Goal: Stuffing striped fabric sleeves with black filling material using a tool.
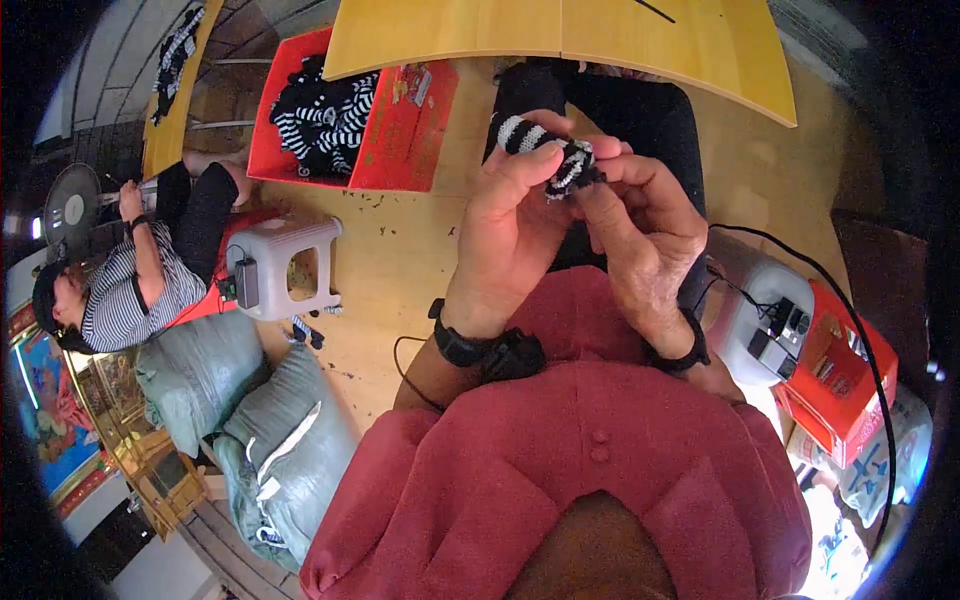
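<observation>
A small tube of black-and-white striped knit fabric [528, 138] is held up in front of my chest, rolled or bunched at its right end. It looks like a glove or sock piece, but its kind is not clear. My left hand [508, 225] is closed round it, with the thumb pressed along the top. At the bunched end, the fingertips of my right hand [645, 215] pinch the dark edge. Some right fingertips are partly hidden behind the fabric.
A red box [410, 130] of striped knit pieces [325, 125] stands beyond, left of the yellow table [450, 30]. Another person [140, 265] sits at the left. Grey stools [285, 265] and stuffed sacks [285, 430] are around, with a black cable [840, 285] at right.
</observation>
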`<state>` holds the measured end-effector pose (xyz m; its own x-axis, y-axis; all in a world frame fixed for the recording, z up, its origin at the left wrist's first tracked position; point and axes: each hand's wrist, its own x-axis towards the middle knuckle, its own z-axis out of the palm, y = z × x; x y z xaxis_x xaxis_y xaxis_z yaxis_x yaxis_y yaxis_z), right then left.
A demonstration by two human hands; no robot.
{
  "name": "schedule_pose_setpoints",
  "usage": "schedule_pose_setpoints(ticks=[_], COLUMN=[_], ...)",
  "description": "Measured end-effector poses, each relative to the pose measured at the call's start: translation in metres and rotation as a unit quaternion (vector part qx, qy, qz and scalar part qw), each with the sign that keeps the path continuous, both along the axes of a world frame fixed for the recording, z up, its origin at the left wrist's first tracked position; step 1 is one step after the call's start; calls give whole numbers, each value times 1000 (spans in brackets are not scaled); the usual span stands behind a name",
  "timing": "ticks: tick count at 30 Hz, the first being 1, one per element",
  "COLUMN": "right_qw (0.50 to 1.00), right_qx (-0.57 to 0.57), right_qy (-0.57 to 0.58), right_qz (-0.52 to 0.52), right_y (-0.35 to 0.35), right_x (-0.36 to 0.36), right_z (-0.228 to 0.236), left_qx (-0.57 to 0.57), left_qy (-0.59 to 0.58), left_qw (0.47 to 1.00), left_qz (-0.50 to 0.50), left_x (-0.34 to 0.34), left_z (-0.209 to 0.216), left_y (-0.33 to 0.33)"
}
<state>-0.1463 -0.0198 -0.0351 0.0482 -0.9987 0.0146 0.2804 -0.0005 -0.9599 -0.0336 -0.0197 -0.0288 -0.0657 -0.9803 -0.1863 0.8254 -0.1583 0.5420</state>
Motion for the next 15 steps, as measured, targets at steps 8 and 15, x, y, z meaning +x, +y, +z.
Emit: schedule_pose_setpoints(ticks=[8, 15], right_qw=[975, 938], right_qx=[-154, -243], right_qy=[155, 238], right_qz=[-43, 62], right_y=[1, 9], right_x=[2, -12], right_z=[-8, 6], left_qx=[4, 5], left_qy=[30, 91], left_qw=[999, 996], left_qz=[42, -5], left_x=[-12, -1], left_z=[2, -3], left_y=[-7, -7])
